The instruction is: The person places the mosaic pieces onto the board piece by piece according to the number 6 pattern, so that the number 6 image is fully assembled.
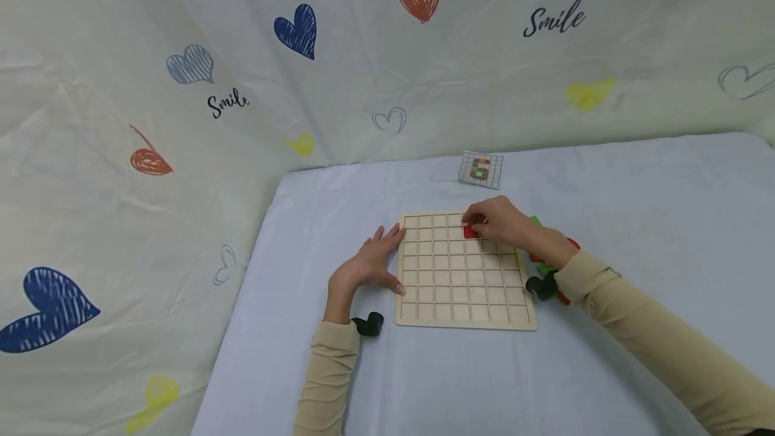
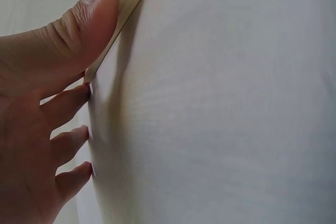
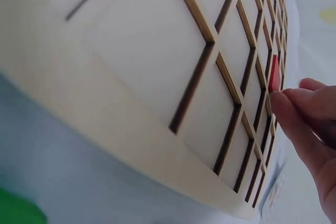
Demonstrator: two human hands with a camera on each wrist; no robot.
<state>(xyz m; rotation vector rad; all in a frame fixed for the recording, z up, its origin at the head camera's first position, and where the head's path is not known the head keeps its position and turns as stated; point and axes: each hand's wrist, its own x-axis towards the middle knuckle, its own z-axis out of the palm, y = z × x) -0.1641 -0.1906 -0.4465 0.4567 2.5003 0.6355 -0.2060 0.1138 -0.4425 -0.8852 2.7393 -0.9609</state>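
A pale wooden board [image 1: 460, 295] with a grid of raised lines lies flat on the white cloth. Beside its left edge is my left hand [image 1: 371, 263], fingers spread and fairly straight, thumb and fingertips at the rim. The left wrist view shows the thumb [image 2: 79, 35] against the board's side. My right hand [image 1: 499, 221] pinches a small red square tile [image 1: 470, 232] between thumb and fingertips, at a cell near the board's far edge, right of its middle. In the right wrist view the tile [image 3: 274, 74] stands out over the grid lines.
Red and green pieces [image 1: 535, 221] lie right of the board, partly hidden under my right forearm. A small gridded card [image 1: 481, 170] with a coloured pattern lies behind the board. A heart-printed cloth [image 1: 339, 86] hangs at the back and left of the table.
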